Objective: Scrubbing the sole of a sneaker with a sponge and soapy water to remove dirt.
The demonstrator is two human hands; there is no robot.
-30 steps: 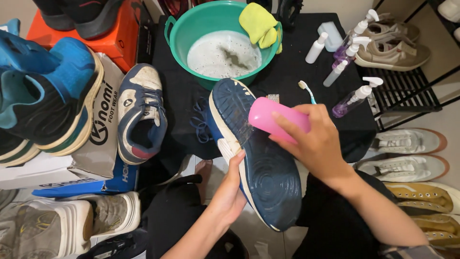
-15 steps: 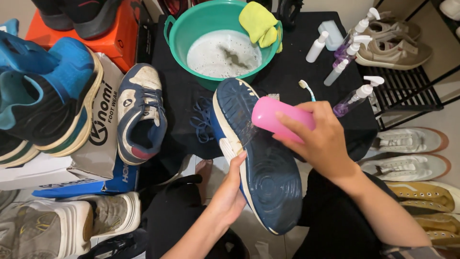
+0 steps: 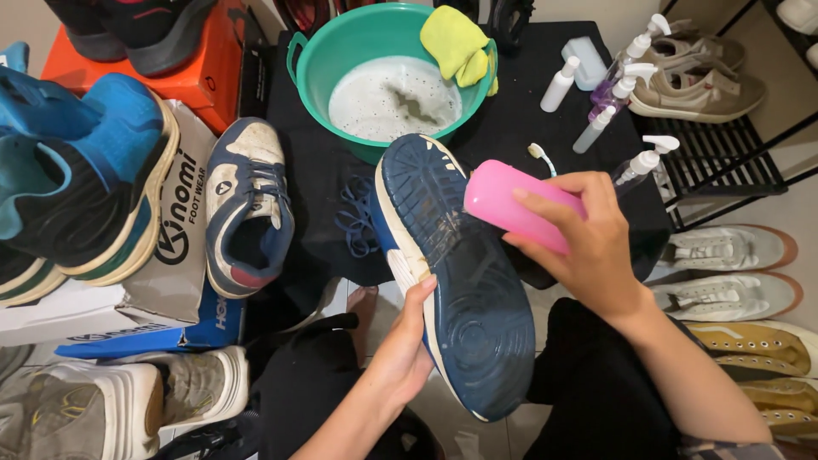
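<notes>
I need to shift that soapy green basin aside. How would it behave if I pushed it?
The green basin probably slides heavily: foamy water fills its bottom and may slosh. The yellow cloth draped on its rim could slip off. Its wide base makes tipping unlikely.

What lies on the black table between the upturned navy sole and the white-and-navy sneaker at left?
In the head view, a loose bundle of blue laces lies on the black table between the upturned sole and sneaker.

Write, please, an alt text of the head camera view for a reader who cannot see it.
A person's left hand holds a navy sneaker sole up, while the right hand presses a pink brush against the sole. Behind them a green basin of soapy water stands on a black table, with spray bottles nearby.
</notes>
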